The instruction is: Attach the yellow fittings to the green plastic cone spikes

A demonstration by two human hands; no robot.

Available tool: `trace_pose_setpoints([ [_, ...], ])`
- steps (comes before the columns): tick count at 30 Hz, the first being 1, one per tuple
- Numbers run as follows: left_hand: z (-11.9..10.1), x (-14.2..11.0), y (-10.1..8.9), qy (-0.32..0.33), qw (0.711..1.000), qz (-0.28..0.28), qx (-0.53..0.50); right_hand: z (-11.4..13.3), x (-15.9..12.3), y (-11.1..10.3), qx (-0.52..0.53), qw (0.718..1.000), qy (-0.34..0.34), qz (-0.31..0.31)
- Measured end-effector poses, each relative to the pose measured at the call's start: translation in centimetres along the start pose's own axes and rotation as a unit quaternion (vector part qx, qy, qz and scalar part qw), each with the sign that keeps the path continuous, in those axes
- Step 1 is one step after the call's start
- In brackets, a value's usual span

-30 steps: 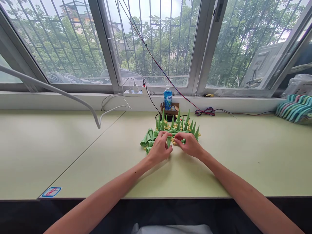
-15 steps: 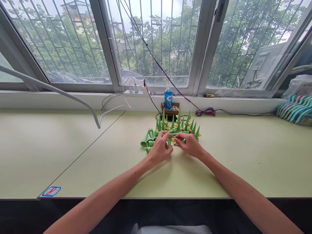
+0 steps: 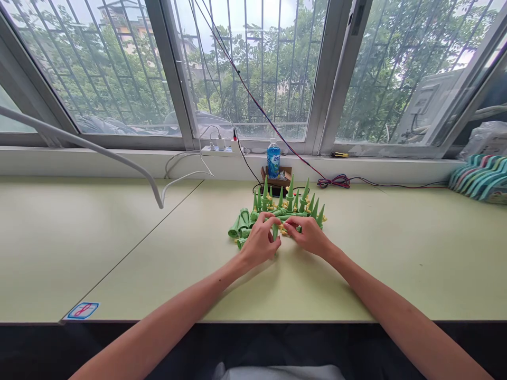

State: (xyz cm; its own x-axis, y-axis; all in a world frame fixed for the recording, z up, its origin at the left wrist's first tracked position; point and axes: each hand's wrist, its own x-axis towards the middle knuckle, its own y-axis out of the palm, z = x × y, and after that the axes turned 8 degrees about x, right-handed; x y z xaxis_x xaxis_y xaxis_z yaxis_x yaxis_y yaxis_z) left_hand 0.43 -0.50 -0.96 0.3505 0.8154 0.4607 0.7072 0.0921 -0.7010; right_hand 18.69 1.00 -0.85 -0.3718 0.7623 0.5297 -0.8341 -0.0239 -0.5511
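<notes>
My left hand [image 3: 262, 240] is closed around a green plastic watering spike [image 3: 275, 230], holding it between thumb and fingers just above the table. Close by on the right, my right hand [image 3: 307, 233] is closed in a pinch near the top of that spike. Whatever sits between its fingertips is too small to make out. Behind both hands is a cluster of similar green spikes [image 3: 290, 195], several standing point up with small yellow valve pieces on them. More green cone pieces [image 3: 244, 217] lie on their sides left of my left hand.
A blue-labelled bottle [image 3: 273, 158] stands in a small brown box [image 3: 288, 173] behind the spikes. Coiled red and black wire [image 3: 335, 181] lies at the back. A white cable [image 3: 119, 158] arcs over the left side. Colourful hangers [image 3: 479, 177] are stacked at far right.
</notes>
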Motion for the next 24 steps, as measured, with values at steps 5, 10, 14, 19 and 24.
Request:
trace_pose_setpoints([
  [5, -0.02, 0.02, -0.04, -0.001, 1.000, -0.001, 0.000, 0.23, -0.05, -0.04, 0.009, 1.000, -0.007, 0.006],
  [10, -0.05, 0.01, -0.09, -0.002, 1.000, 0.003, -0.001, 0.38, -0.06, -0.07, 0.002, 1.000, -0.007, 0.010],
  [14, 0.03, -0.02, -0.07, 0.000, 1.000, 0.004, 0.001, 0.31, -0.02, -0.02, 0.002, 1.000, -0.001, 0.012],
  [19, 0.11, -0.01, -0.03, 0.002, 1.000, 0.001, 0.002, 0.11, 0.00, 0.01, -0.002, 1.000, 0.005, 0.015],
  [24, 0.12, -0.01, 0.02, 0.006, 1.000, 0.000, -0.002, -0.03, 0.02, 0.01, -0.016, 1.000, 0.003, 0.013],
])
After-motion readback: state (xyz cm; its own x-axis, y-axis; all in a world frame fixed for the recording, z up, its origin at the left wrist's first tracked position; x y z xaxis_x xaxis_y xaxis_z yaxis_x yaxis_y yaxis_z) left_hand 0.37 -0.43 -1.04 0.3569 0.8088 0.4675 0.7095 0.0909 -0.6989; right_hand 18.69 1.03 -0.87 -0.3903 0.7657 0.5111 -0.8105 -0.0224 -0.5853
